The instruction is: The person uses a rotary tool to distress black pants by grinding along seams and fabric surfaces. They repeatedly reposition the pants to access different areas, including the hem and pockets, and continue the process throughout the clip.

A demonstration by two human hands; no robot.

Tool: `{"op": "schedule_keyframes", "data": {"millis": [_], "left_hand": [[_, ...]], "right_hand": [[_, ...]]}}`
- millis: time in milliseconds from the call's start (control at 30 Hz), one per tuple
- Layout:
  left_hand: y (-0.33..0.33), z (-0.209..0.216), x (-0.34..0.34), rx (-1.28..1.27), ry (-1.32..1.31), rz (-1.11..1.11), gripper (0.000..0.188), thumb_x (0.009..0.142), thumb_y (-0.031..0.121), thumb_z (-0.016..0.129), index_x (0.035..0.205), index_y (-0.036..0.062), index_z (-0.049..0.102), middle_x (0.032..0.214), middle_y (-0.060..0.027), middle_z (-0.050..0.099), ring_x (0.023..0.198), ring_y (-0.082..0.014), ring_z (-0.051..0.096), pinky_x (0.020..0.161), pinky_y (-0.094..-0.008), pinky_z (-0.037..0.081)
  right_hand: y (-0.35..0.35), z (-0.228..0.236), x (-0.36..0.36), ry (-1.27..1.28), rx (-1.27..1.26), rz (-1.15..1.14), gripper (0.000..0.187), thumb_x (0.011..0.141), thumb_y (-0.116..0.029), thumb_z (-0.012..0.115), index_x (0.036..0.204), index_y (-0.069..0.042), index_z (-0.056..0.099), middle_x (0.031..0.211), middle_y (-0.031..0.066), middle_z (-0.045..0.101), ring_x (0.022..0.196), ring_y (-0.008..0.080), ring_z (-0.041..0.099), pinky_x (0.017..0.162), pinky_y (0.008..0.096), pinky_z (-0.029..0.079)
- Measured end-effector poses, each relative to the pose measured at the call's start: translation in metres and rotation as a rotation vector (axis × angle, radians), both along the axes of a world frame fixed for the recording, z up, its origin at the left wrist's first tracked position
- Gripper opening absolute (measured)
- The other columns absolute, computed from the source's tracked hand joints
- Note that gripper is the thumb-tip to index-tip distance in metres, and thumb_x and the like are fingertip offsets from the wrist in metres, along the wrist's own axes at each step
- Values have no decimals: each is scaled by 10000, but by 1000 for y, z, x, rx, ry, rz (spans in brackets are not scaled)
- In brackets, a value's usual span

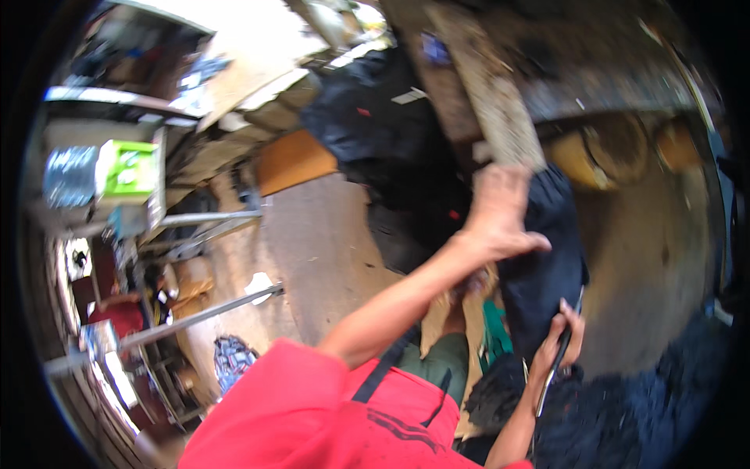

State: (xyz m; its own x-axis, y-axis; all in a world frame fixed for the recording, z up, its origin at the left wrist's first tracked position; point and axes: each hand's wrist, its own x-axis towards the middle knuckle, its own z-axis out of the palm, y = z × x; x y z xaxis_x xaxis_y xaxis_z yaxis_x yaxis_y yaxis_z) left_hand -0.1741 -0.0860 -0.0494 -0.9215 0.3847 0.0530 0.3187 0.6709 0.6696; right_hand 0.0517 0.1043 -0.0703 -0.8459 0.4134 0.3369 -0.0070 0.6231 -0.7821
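A length of black cloth (535, 285) hangs from the end of a worn wooden board (500, 105). My left hand (500, 211) lies across the top of this cloth at the board's end, thumb stretched out to the right; its fingertips are blurred. Lower down, beside the cloth's lower right side, my right hand (564, 334) is closed round a slim tool (559, 353). That tool has a dark middle and thin pale ends; its exact kind is too blurred to tell. A large heap of black cloth (383, 117) lies left of the board.
More dark cloth (625, 414) piles up at lower right. Yellowish round containers (598, 156) stand beneath the bench at right. A metal bar (195, 320) crosses the left side. Further left are a lime-green crate (125, 172), a clear water bottle (70, 176) and another person (121, 316).
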Motion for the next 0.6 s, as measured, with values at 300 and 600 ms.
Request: {"op": "schedule_keyframes", "data": {"millis": [300,600], "left_hand": [[39,-33,2,-199,-191,110,169,527,103,830,669,21,793,834,-253,769,767,-383,801,658,-470,663],[5,-15,7,759,-1081,-177,271,692,136,885,922,3,830,858,-108,809,792,-257,787,724,-389,640]], "right_hand": [[-33,-31,53,-71,148,17,401,857,42,876,1223,21,713,1201,196,766,1130,380,693,1050,510,543],[-63,-19,57,-35,181,-219,296,894,32,853,1171,12,751,1117,165,775,1016,336,733,961,430,587]]}}
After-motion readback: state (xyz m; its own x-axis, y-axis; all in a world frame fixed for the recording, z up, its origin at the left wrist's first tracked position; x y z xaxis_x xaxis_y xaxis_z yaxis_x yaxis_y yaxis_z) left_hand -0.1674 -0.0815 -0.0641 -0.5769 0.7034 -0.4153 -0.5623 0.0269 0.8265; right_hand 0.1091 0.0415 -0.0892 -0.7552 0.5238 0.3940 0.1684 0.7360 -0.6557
